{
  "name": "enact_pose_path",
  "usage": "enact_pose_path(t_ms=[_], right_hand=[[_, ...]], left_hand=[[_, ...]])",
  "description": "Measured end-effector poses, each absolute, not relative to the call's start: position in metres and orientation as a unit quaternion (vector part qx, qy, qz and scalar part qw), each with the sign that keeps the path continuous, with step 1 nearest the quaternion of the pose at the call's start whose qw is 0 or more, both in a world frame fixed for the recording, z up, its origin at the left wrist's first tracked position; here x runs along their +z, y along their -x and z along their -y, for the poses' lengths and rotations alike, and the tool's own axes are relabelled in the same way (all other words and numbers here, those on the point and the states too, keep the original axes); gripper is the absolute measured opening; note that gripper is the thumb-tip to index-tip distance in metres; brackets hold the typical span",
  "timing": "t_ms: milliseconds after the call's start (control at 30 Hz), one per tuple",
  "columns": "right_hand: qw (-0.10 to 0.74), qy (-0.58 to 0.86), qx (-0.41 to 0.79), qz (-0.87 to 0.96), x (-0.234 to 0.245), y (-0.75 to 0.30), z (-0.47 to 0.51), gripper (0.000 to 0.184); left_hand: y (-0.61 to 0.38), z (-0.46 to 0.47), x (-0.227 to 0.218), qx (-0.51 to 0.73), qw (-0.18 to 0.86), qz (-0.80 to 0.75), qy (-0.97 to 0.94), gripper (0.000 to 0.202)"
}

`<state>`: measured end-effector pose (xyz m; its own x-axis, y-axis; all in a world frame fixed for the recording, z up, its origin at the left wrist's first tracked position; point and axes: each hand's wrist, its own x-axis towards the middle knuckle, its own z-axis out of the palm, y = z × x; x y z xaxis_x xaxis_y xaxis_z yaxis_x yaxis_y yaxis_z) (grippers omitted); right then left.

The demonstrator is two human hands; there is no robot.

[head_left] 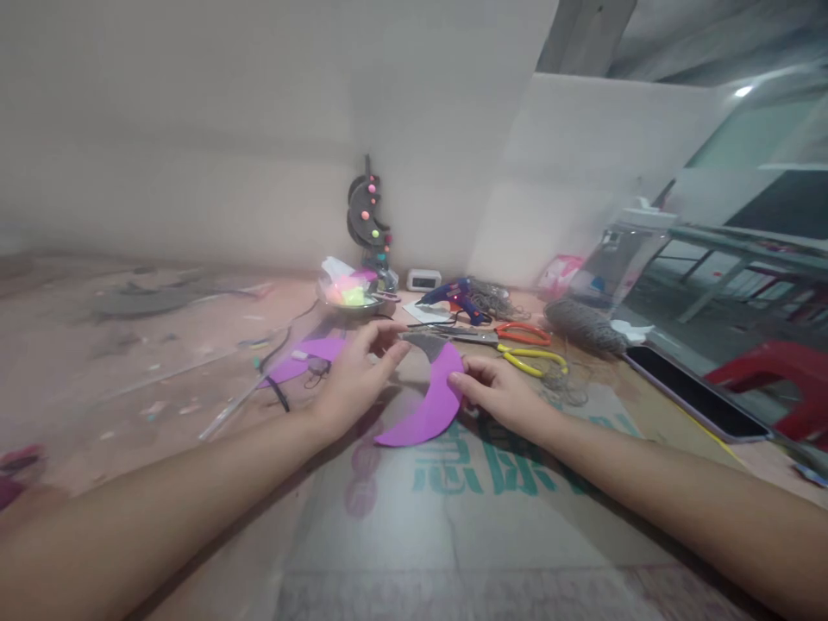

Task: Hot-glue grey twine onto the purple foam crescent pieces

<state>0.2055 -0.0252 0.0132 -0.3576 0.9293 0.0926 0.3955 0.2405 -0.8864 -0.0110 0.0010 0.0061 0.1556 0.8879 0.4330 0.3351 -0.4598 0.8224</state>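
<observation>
Between my hands is a crescent-shaped piece point(435, 404), purple on most of its face, with a grey section point(428, 345) at its upper end. My left hand point(362, 375) pinches the grey end between thumb and fingers. On the outer curve, my right hand point(501, 388) grips the purple part, thumb on top and the other fingers behind. The purple lower tip points left over the cardboard point(401, 535). Just beyond lie orange-handled scissors point(523, 334) and a yellow-handled tool point(534, 360). More purple pieces point(320, 348) lie left of my left hand.
A blue glue gun point(453, 297), a small white clock point(423, 280) and a bowl point(353, 304) of colourful scraps stand near the wall. Behind the bowl rises a dark crescent ornament point(366, 211) with coloured balls. Grey yarn point(582, 326) and a phone point(695, 392) lie at right.
</observation>
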Motion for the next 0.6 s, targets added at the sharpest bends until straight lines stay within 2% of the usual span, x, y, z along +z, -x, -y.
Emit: enact_pose_path(t_ms=[167, 400, 600], right_hand=[[0.315, 0.467, 0.408, 0.719, 0.0131, -0.2055, 0.0243, 0.035], [0.299, 0.465, 0.359, 0.752, 0.0124, -0.2062, 0.0252, 0.035], [0.297, 0.472, 0.334, 0.76, 0.0154, -0.205, 0.0269, 0.036]], left_hand=[[0.0105, -0.0044, 0.0051, 0.455, 0.361, -0.411, -0.702, 0.036], [0.0086, 0.0008, 0.0127, 0.406, 0.336, -0.432, -0.732, 0.024], [0.0093, -0.0017, 0.008, 0.401, 0.375, -0.404, -0.732, 0.03]])
